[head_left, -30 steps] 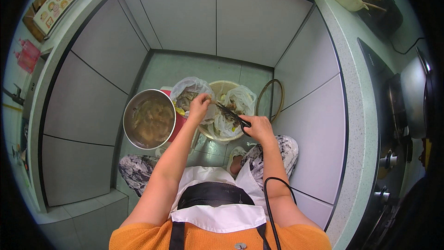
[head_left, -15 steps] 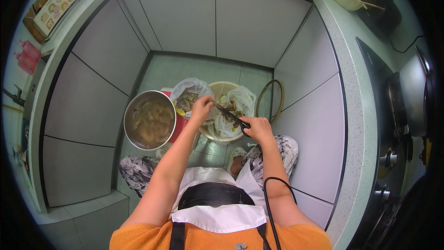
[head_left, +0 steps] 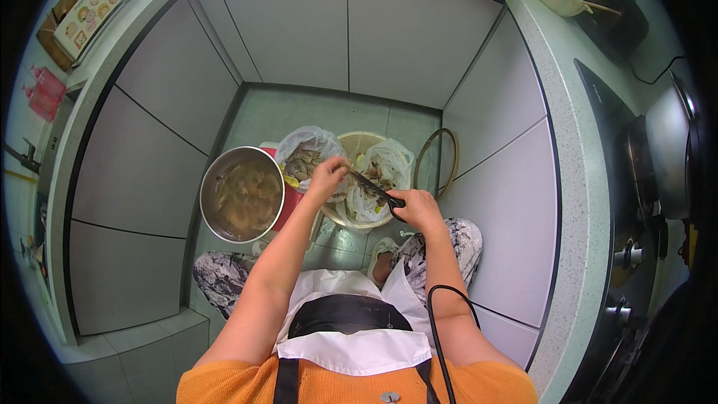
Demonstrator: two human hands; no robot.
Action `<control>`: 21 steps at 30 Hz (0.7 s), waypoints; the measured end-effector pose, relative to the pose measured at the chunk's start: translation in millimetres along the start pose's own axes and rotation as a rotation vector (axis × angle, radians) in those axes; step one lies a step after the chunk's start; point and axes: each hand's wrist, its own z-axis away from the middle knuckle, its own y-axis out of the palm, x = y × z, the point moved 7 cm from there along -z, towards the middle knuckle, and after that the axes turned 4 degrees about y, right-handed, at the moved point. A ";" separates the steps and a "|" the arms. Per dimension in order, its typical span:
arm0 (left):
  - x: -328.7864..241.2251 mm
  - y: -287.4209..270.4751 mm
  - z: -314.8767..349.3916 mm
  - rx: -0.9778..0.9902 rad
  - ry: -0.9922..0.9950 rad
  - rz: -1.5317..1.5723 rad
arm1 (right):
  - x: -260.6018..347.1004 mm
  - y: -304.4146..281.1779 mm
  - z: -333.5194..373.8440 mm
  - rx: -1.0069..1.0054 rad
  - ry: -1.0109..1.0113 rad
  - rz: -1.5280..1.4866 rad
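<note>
My right hand (head_left: 416,208) is closed round the handles of black scissors (head_left: 374,185). Their blades point up and left, with the tips close to the fingers of my left hand (head_left: 327,178). Those fingers are pinched together; a small brownish bit shows at them, too small to name. Beneath both hands stands a pale round bin (head_left: 348,139) lined with a white plastic bag (head_left: 395,158), with brownish scraps in it. To its left, an open plastic bag (head_left: 308,137) holds greyish, shrimp-like pieces (head_left: 301,162).
A metal pot (head_left: 243,194) of murky water with pale brown pieces stands at the left, beside a red object (head_left: 290,208). A brown hoop-like ring (head_left: 455,151) leans near the right cabinets (head_left: 501,179). My knees flank the work; counters surround me, with a stove (head_left: 609,157) on the right.
My left hand has shifted very slightly to the right. My right hand keeps hold of the scissors in almost the same place.
</note>
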 end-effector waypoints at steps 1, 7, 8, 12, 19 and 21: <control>-2.5 2.4 0.7 0.012 0.000 0.004 | -1.6 1.4 -0.9 0.002 0.004 -0.006; -5.7 8.0 3.5 -0.008 -0.056 0.157 | -4.7 3.5 -2.3 0.019 0.022 -0.038; -5.1 8.3 3.4 -0.013 -0.067 0.171 | -4.4 2.8 -2.0 0.019 0.027 -0.032; -4.5 9.5 3.3 -0.021 -0.082 0.154 | -5.6 3.1 -2.0 0.012 0.032 0.017; -1.0 9.8 4.7 -0.048 -0.070 0.157 | -9.9 11.9 -5.5 0.072 0.052 0.050; 4.3 10.0 5.1 -0.049 -0.083 0.156 | -10.9 15.5 -6.0 0.098 0.097 0.046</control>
